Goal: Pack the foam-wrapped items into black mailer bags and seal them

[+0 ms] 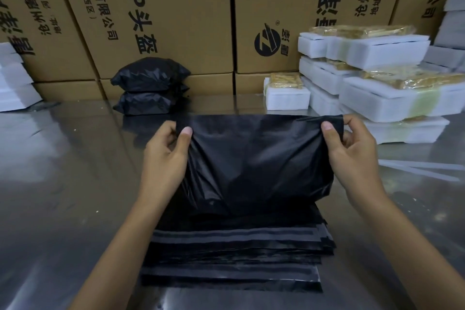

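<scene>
A black mailer bag (256, 158) is held up above the table, bulging in its lower half. My left hand (164, 156) pinches its top left corner and my right hand (352, 151) pinches its top right corner, thumbs on the near face. Under it lies a flat stack of black mailer bags (234, 257) with grey adhesive strips. Two sealed black bags (151, 88) are stacked at the back against the cartons. White foam-wrapped items (387, 100), some topped with yellowish packets, are piled at the right.
The work surface is a shiny metal table (63, 184). Large brown printed cartons (176, 15) form a wall at the back. More white foam pieces (12, 80) sit at the far left, and another foam stack (453, 15) rises at the far right.
</scene>
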`<control>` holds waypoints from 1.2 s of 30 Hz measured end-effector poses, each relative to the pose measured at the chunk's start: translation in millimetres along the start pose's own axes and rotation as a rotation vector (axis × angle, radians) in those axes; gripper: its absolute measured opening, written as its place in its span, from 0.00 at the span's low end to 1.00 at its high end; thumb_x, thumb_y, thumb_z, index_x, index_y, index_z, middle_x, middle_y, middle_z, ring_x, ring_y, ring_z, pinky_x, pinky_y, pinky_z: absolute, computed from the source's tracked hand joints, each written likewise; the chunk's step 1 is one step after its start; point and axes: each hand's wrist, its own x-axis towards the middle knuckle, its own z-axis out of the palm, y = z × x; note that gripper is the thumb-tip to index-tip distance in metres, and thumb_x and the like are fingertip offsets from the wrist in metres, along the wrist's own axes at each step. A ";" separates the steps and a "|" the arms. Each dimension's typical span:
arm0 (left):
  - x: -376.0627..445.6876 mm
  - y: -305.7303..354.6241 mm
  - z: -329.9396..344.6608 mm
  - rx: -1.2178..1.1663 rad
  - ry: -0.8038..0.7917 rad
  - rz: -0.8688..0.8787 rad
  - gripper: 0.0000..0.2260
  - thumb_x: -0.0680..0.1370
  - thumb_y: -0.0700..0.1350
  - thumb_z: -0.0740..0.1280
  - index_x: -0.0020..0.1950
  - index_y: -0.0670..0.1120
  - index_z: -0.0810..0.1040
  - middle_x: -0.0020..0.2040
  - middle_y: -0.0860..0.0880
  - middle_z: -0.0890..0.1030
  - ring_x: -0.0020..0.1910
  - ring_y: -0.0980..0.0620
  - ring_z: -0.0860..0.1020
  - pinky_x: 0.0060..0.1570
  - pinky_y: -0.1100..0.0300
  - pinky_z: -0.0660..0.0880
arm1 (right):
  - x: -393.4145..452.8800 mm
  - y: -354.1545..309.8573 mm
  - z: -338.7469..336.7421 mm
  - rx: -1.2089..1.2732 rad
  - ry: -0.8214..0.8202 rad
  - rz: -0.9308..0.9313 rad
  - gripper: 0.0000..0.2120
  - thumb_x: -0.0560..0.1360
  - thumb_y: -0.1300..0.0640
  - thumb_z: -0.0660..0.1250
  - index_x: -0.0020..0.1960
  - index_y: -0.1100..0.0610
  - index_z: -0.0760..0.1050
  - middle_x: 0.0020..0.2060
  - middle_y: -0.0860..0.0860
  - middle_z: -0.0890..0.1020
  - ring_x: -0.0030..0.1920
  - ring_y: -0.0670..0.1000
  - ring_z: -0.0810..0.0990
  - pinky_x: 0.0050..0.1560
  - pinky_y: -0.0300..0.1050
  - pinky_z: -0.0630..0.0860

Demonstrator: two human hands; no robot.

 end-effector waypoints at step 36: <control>16.1 -33.4 6.5 0.237 0.093 0.367 0.09 0.73 0.34 0.74 0.39 0.47 0.85 0.48 0.52 0.71 0.50 0.48 0.72 0.53 0.63 0.68 | 46.1 -29.6 151.3 0.002 -1.108 0.107 0.09 0.81 0.58 0.66 0.56 0.55 0.85 0.53 0.48 0.86 0.59 0.44 0.82 0.65 0.37 0.73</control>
